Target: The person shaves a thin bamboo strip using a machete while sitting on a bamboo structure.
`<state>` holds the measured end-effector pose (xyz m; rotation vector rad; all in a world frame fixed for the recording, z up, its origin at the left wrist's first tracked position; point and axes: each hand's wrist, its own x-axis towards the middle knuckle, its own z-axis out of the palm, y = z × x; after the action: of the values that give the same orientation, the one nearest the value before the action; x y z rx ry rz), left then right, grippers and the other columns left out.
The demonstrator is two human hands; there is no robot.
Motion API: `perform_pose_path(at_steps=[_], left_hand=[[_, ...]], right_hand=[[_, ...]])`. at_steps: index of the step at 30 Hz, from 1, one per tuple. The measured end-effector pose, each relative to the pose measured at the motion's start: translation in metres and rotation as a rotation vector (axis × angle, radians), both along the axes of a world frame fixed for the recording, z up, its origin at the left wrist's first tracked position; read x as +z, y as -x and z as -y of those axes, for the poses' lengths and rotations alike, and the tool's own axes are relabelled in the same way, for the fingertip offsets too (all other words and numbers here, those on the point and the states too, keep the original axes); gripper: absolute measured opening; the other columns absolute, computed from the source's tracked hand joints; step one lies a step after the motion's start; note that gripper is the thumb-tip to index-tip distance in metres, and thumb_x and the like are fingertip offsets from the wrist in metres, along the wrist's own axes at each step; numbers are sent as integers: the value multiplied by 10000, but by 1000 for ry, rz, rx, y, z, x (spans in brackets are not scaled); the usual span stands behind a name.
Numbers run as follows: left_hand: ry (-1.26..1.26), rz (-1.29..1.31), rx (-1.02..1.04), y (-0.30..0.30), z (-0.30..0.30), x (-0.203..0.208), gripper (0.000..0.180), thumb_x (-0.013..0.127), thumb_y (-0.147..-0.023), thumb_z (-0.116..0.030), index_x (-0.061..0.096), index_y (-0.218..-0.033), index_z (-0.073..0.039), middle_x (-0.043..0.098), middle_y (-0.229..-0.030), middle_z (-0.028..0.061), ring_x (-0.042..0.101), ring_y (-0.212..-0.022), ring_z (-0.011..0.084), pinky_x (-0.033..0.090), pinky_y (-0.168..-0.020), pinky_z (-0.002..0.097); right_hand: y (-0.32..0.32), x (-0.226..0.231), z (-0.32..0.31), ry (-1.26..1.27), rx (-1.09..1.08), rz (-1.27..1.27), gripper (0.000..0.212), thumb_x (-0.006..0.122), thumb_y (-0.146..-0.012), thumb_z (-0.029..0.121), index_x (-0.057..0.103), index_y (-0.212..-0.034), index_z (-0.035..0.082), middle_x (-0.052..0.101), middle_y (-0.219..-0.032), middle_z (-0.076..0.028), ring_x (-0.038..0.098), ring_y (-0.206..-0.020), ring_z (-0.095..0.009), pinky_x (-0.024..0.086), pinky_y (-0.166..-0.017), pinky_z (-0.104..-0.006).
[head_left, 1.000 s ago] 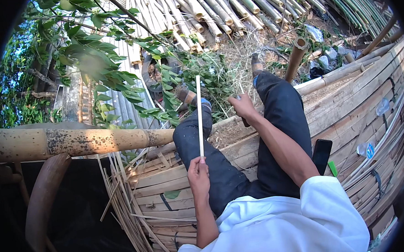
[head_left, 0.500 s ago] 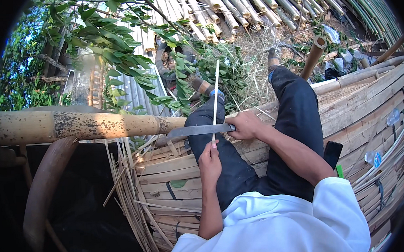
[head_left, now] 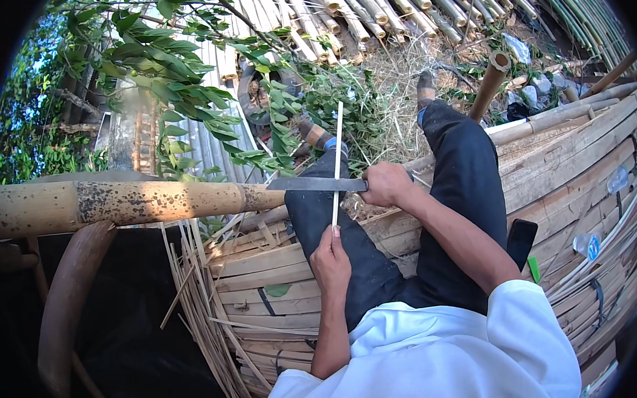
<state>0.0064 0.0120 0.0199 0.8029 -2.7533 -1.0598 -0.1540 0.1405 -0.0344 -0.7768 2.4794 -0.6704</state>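
Observation:
A thin pale bamboo strip [head_left: 338, 144] stands up from my left hand [head_left: 330, 263], which pinches its lower end above my left thigh. My right hand [head_left: 387, 184] is wrapped round the handle of a long knife [head_left: 310, 186]. The dark grey blade points left and crosses the strip a short way above my left fingers. Its tip overlaps the right end of a thick, spotted bamboo pole [head_left: 160, 199] in the picture; whether the two touch I cannot tell. Most of the knife handle is hidden in my grip.
I sit on a platform of bamboo slats [head_left: 265, 281]. Loose thin strips [head_left: 202, 306] hang at its left, beside a curved wooden post [head_left: 72, 305]. A phone [head_left: 522, 240] and plastic bottles [head_left: 587, 245] lie at right. Cut bamboo poles [head_left: 395, 7] and leafy branches [head_left: 160, 70] are ahead.
The knife and my right hand have moved up along the strip, away from my left fingers. My left hand keeps its pinch, a little lower. The view has shifted slightly.

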Motion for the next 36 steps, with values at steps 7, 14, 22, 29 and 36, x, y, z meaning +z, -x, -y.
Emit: perform_pose_path(at_steps=[7, 14, 22, 29, 36], left_hand=[[37, -13, -21, -2, 2, -4, 326, 494, -969, -289, 649, -1061, -16, 493, -571, 81, 479, -533, 142, 388, -516, 324], [24, 48, -30, -3, 0, 2, 294, 485, -968, -238, 633, -1062, -2, 601, -740, 247, 603, -657, 402, 450, -578, 433], [21, 32, -80, -7, 0, 4, 279, 484, -964, -220, 631, -1048, 2, 575, -703, 250, 587, -640, 410, 435, -561, 432], [9, 113, -87, -11, -4, 14, 270, 487, -961, -208, 628, -1035, 10, 579, -706, 243, 573, -627, 412, 431, -553, 423], [-122, 62, 6, -39, 2, 24, 290, 497, -967, -257, 654, -1047, -27, 573, -635, 108, 546, -561, 169, 429, -551, 328]], right_hand=[[11, -4, -1, -57, -38, -6, 318, 619, -663, 309, 700, -757, 16, 679, -793, -197, 673, -755, -355, 541, -722, -429], [31, -10, -9, -106, -217, 58, 313, 594, -684, 279, 703, -797, 9, 680, -830, -213, 676, -801, -349, 541, -742, -420], [46, -15, -17, -111, -460, 202, 347, 586, -717, 282, 702, -892, 6, 678, -931, -219, 663, -896, -352, 519, -807, -428], [52, -12, -24, -109, -534, 256, 412, 592, -726, 305, 678, -968, -19, 663, -1002, -232, 643, -971, -352, 498, -858, -424], [71, -70, -43, 210, -995, 352, 503, 592, -743, 393, 654, -935, -68, 659, -952, -264, 647, -936, -367, 492, -814, -414]])
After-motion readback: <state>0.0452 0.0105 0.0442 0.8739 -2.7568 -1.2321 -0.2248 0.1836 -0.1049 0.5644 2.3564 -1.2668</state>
